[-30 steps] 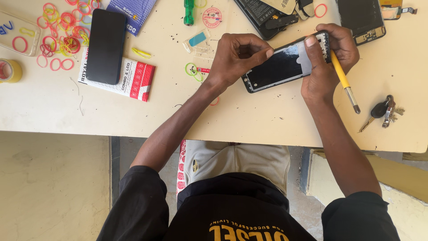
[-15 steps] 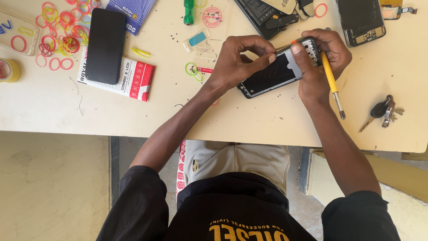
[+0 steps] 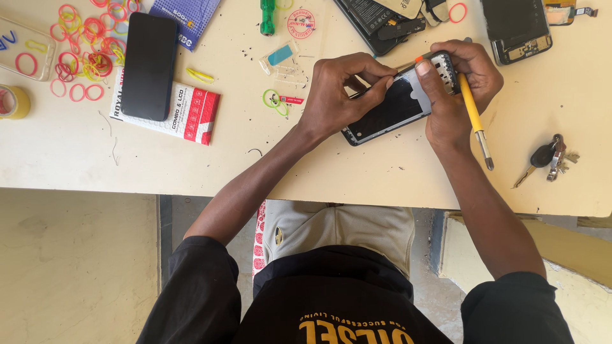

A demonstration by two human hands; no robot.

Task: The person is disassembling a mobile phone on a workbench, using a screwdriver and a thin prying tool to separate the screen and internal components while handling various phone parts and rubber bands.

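Observation:
An opened black phone (image 3: 389,108) lies tilted on the cream table (image 3: 255,159). My left hand (image 3: 341,89) rests on its left part and pinches thin metal tweezers (image 3: 403,65), their tip at the phone's upper edge. My right hand (image 3: 456,86) grips the phone's top right corner, thumb pressed on it. A yellow-handled screwdriver (image 3: 473,114) is tucked between that hand's fingers, its metal tip pointing down towards me.
A black phone (image 3: 148,64) lies on a red and white box (image 3: 169,108) at the left, beside several coloured rubber bands (image 3: 83,44). Dismantled phone parts (image 3: 382,16) and another open phone (image 3: 517,25) sit at the far edge. Keys (image 3: 549,156) lie at the right, a green tool (image 3: 267,16) at the back.
The phone has dropped lower and turned a little. My left hand has shifted right along it, bringing the tweezers to its upper edge; my right hand keeps its hold.

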